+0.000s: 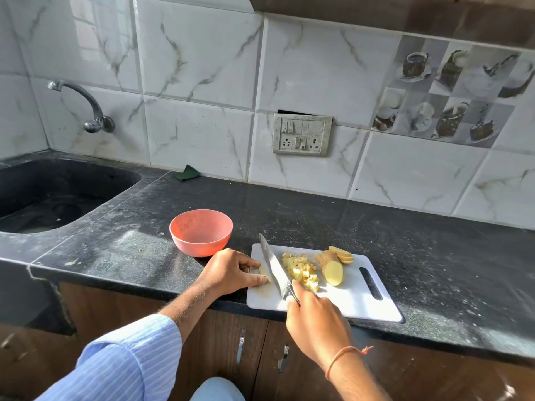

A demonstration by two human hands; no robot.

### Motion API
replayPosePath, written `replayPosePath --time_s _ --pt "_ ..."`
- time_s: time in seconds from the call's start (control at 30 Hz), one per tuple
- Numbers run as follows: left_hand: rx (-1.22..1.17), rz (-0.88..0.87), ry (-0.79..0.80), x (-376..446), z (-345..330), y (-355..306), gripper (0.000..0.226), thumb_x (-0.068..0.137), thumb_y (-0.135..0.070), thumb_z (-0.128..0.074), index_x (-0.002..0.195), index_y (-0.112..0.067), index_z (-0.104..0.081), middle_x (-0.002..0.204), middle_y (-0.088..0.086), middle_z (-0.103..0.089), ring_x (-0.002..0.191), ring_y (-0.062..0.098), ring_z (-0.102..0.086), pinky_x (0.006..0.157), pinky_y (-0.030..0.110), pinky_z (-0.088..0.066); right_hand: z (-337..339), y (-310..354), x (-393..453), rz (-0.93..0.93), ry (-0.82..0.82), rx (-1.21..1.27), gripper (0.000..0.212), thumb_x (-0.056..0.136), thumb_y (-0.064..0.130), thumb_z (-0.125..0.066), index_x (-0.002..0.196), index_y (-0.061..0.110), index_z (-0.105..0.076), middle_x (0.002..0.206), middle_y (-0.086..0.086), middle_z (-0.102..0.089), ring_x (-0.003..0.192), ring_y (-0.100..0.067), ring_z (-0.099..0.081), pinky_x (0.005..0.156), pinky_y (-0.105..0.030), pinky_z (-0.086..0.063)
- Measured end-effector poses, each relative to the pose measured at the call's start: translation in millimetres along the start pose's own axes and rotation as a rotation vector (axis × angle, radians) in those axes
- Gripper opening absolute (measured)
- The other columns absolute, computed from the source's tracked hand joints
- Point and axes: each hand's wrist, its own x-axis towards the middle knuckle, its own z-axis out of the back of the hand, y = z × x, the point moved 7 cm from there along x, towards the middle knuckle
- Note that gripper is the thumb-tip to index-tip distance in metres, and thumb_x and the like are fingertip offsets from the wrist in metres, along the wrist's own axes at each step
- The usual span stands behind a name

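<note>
Hands busy: left hand pinches potato strip at 9 o'clock of cutting board; right hand grips knife, blade beside strip. Dicing step; next cut likely needs fingertips tucked back.

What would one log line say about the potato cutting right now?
left hand holds potato strip | right hand grips knife, blade against strip | diced potato on cutting board | pink bowl empty

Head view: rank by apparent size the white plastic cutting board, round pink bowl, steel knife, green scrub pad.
1. white plastic cutting board
2. round pink bowl
3. steel knife
4. green scrub pad (farther away, so unsure)
</note>
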Motion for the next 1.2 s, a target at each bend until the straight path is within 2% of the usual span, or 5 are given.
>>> replayPosePath --time_s 0.57,0.8,1.0,1.1,1.2 --pt "-0.075 0.018 -0.001 -1.0 0.7 5.2 0.037 0.074 -0.046 -0.095 0.103 -0.026 -0.085 0.074 -0.018 -0.075 0.060 -0.002 -0.063 0.056 0.016 -0.048 -6.7 39.3 15.8 0.154 -0.014 -0.140 0.046 0.107 0.031 -0.033 0.152 0.022 -0.034 0.111 -0.012 -0.071 0.105 -0.036 -0.068 0.083 -0.045 -0.053" --pt "-0.071 0.037 0.007 0.9 -0.9 7.3 0.036 0.073 -0.048 -0.095 0.102 -0.028 -0.086 0.077 -0.016 -0.076 0.067 0.003 -0.069 0.058 0.021 -0.053 -7.9 19.0 -3.9 0.063 0.064 -0.134 0.055 0.105 0.031 -0.026 0.160 0.032 -0.027 0.126 -0.012 -0.069 0.116 -0.035 -0.065 0.096 -0.045 -0.052" --pt "-0.064 0.040 0.012 -2.0 2.0 1.1 0.034 0.074 -0.046 -0.094 0.102 -0.029 -0.086 0.076 -0.021 -0.075 0.061 -0.006 -0.063 0.056 0.011 -0.043 -10.1 -4.7 15.5 0.026 0.063 0.209 0.033 0.103 0.039 -0.036 0.120 0.031 -0.062 0.100 -0.002 -0.075 0.084 -0.026 -0.073 0.072 -0.038 -0.060" --pt "-0.079 0.067 0.011 -4.2 3.6 -0.5 0.033 0.074 -0.045 -0.095 0.101 -0.028 -0.086 0.073 -0.021 -0.073 0.059 -0.005 -0.061 0.054 0.010 -0.042 -23.5 -17.9 38.1 -0.040 0.127 0.549 0.025 0.105 0.037 -0.042 0.112 0.034 -0.065 0.064 0.006 -0.061 0.044 -0.019 -0.054 0.039 -0.031 -0.042" --pt "-0.087 0.068 0.019 -4.3 4.2 -1.3 0.035 0.075 -0.044 -0.095 0.104 -0.027 -0.086 0.076 -0.019 -0.074 0.059 -0.002 -0.061 0.054 0.013 -0.044 -21.8 -27.1 52.7 -0.040 0.188 0.841 0.020 0.111 0.030 -0.045 0.113 0.035 -0.065 0.055 0.007 -0.039 0.044 -0.013 -0.036 0.039 -0.026 -0.028"
